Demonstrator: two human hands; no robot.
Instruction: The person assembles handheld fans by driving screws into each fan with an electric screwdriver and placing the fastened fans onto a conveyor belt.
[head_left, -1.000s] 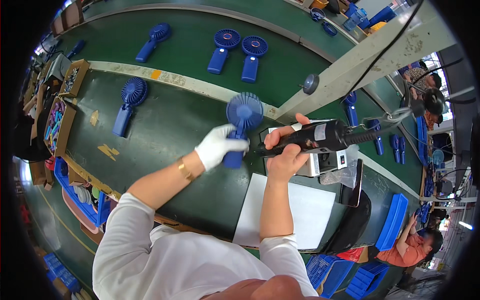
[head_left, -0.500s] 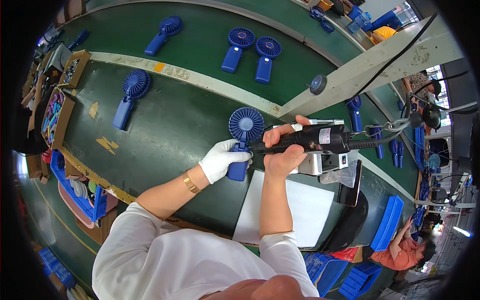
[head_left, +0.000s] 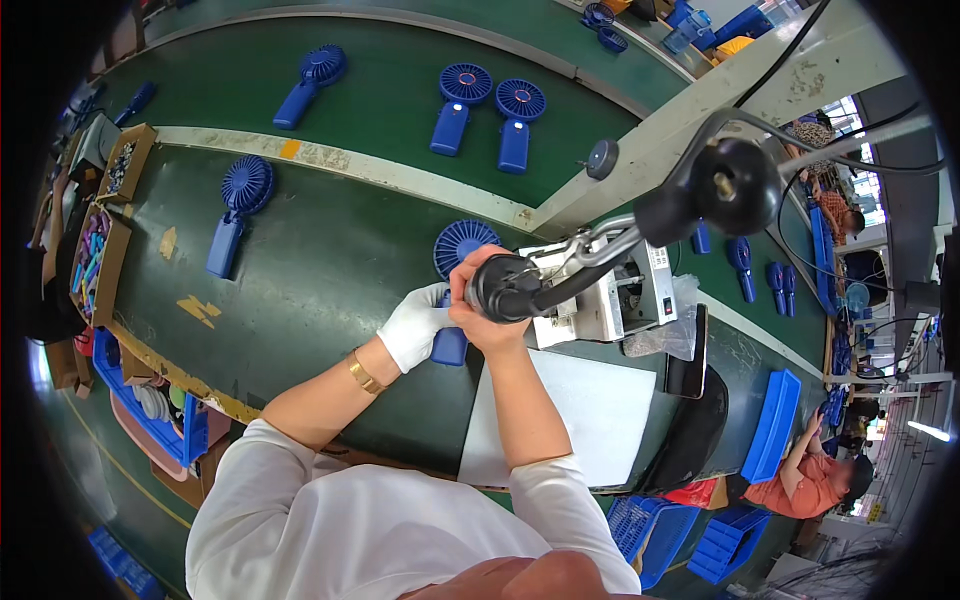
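My left hand (head_left: 415, 328), in a white glove with a gold band at the wrist, is closed around the handle of a blue handheld fan (head_left: 466, 243) lying on the green bench. My right hand (head_left: 487, 318) is wrapped around a black electric screwdriver (head_left: 503, 283), held on end over the fan's handle. From above, its back end and cable hide the tip, so contact with the fan cannot be seen. A metal hook and a black ball-shaped piece (head_left: 735, 190) hang above it. Another blue handheld fan (head_left: 247, 184) lies on the bench to the left.
Right of my hands stands a white box-shaped machine (head_left: 598, 308) with a red switch, near a plastic bag (head_left: 676, 325). A white sheet (head_left: 610, 400) lies in front. Beyond the pale rail, several fans rest on a green belt (head_left: 390, 120). A blue tray (head_left: 773, 425) sits far right.
The screwdriver has swung from lying sideways to standing on end over the fan's handle, and my right hand moved left with it. My left hand keeps its hold. The whole view shifted slightly.
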